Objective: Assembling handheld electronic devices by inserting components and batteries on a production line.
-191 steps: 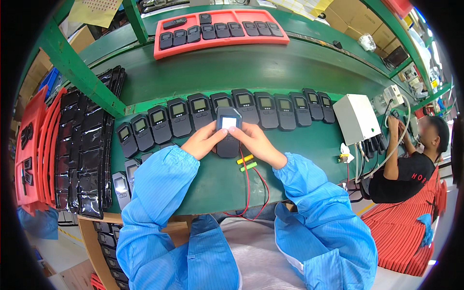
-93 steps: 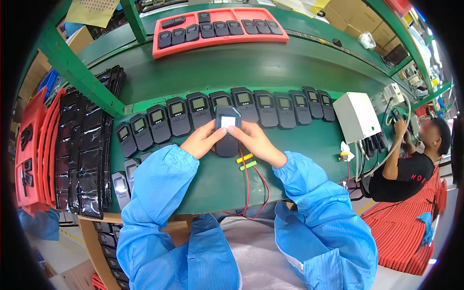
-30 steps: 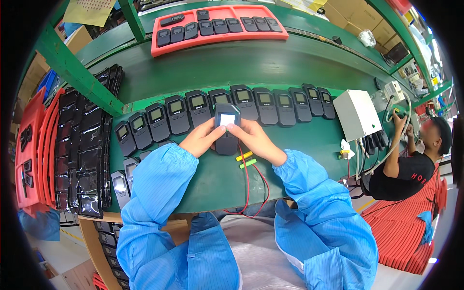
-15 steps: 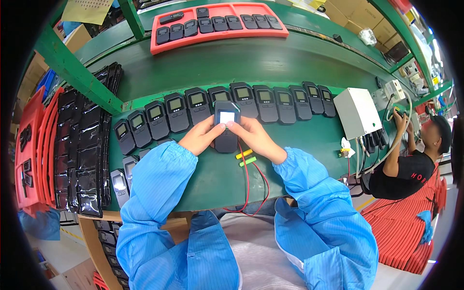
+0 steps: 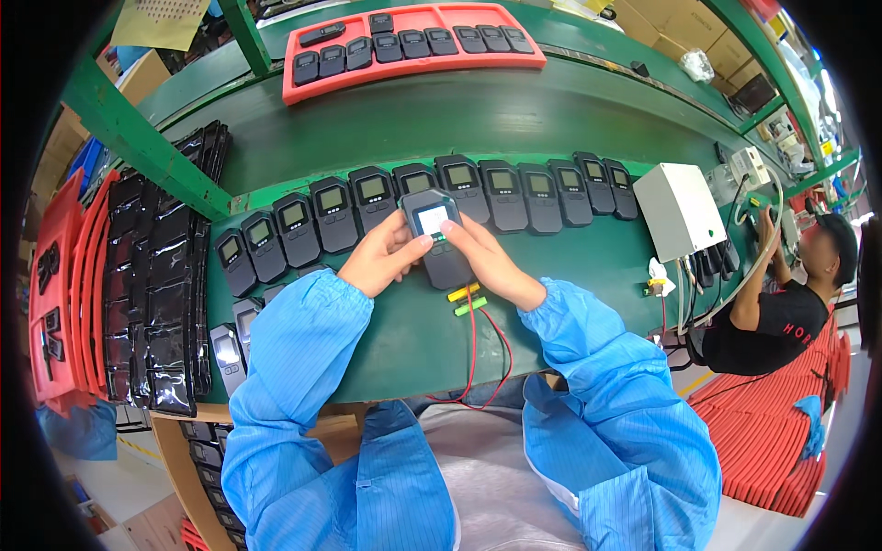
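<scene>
Handheld device (image 5: 444, 259): dark, with a lit white screen, over the middle of the bench (image 5: 579, 285), its top leaning to the left; I cannot tell whether its lower end touches the surface.
Left hand (image 5: 378, 260): clamped on the device's left side, thumb at its edge.
Right hand (image 5: 493, 266): clamped on the device's right side, thumb on its face by the screen; the other fingers are mostly hidden.
Row of devices (image 5: 506, 200): similar dark units side by side along the far edge, just beyond the held one.
Cylinders: one yellow (image 5: 463, 292), one green (image 5: 470, 307), side by side near the right hand, with red wires (image 5: 474, 342) running toward the near edge.
White box (image 5: 677, 211): to the right, past the row's end.
</scene>
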`<state>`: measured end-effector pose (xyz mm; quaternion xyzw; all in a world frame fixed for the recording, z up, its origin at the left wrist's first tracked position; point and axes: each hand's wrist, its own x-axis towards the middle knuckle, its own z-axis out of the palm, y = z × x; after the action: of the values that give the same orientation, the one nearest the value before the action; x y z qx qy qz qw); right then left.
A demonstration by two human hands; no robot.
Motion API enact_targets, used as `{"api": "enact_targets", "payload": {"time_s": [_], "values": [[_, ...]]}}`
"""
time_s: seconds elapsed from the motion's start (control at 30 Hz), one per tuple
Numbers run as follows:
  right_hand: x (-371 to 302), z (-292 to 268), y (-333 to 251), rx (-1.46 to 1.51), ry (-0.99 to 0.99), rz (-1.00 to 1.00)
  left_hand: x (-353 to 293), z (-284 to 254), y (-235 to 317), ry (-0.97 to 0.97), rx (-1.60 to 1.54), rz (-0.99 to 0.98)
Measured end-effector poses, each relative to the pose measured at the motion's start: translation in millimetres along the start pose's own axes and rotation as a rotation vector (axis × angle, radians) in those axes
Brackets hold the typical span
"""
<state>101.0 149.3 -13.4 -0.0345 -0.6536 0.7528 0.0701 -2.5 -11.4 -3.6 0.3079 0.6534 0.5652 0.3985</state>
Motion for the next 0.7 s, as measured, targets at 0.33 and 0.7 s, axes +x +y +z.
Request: {"api": "enact_targets", "payload": {"time_s": [0.33, 0.7], "values": [[-2.2, -6.6, 3.0, -0.527, 0.095, -0.066, 0.2, 4.8, -2.2, 0.054, -0.006, -0.010], [-12.1, 0.0, -7.7, -0.496, -0.162, -0.184, 15.7, -27.0, 17.5, 0.555, -0.441, 0.032]]}}
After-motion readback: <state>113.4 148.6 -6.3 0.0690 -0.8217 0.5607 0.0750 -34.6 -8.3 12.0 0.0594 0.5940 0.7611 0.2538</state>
